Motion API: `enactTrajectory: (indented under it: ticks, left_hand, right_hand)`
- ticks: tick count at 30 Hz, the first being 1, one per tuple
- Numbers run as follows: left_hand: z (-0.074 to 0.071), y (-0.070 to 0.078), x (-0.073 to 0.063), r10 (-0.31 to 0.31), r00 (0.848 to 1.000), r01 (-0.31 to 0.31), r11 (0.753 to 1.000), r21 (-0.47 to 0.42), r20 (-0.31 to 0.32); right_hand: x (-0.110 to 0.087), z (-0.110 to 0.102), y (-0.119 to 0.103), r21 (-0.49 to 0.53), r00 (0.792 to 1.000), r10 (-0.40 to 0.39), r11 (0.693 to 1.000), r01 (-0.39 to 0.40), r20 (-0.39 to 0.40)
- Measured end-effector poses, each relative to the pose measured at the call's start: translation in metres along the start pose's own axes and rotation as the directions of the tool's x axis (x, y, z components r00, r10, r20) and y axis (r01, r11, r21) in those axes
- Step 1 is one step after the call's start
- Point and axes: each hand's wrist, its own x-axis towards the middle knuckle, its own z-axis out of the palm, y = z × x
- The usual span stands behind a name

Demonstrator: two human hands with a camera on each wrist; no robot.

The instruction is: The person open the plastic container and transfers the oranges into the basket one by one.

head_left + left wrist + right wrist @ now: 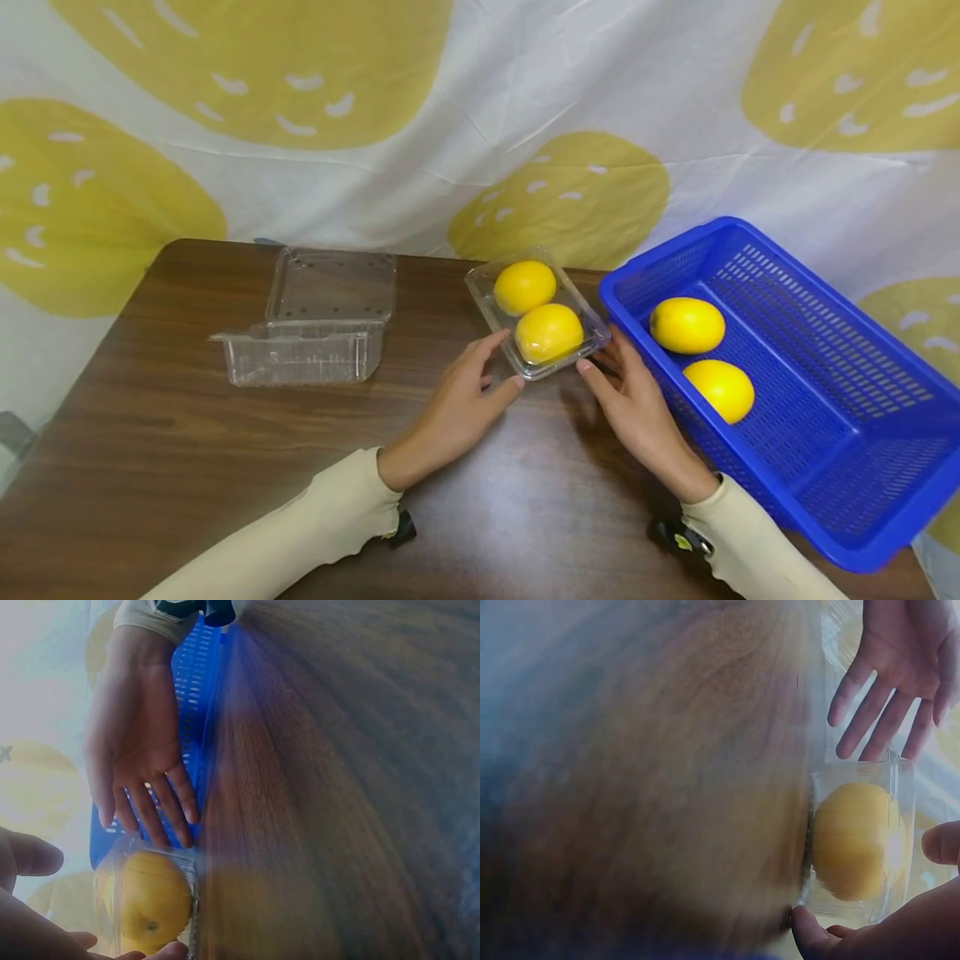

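Note:
Two yellow lemons, a rear one [525, 286] and a front one [550, 332], lie inside a closed clear plastic clamshell box [564, 364] on the table. My left hand [457, 404] is at the box's left side, fingertips right at its edge and thumb near the front corner. At the right side, my right hand [637, 408] has its fingers by the wall and its thumb by the front corner. Both wrist views show the opposite hand with straight, spread fingers: the right hand [142, 720] and the left hand [904, 664]. Neither hand curls round the box.
A second clear clamshell box [303, 354] stands with its lid raised on the left of the brown table [150, 450]. Close on the right is a blue perforated basket [795, 442] holding two lemons [687, 325]. A lemon-print cloth [337, 192] hangs behind the table.

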Motion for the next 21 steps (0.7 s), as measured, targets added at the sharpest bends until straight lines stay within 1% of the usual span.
enactTrajectory:
  ticks: [7,15,21]
  left_hand:
    - [-0.001,0.001,-0.001,-0.017,1.000,0.017,1.000,0.001,0.002]
    - [-0.002,0.000,-0.002,-0.027,1.000,0.026,0.999,-0.028,-0.006]
    - [-0.004,0.002,-0.005,-0.044,0.999,0.044,0.998,-0.040,-0.011]
  right_hand:
    - [0.001,0.001,-0.002,0.000,1.000,0.028,1.000,-0.028,-0.005]
    - [-0.007,0.003,-0.004,-0.021,0.999,0.053,0.998,-0.053,0.002]
    - [-0.012,0.004,-0.008,-0.023,0.999,0.047,0.999,-0.047,0.003]
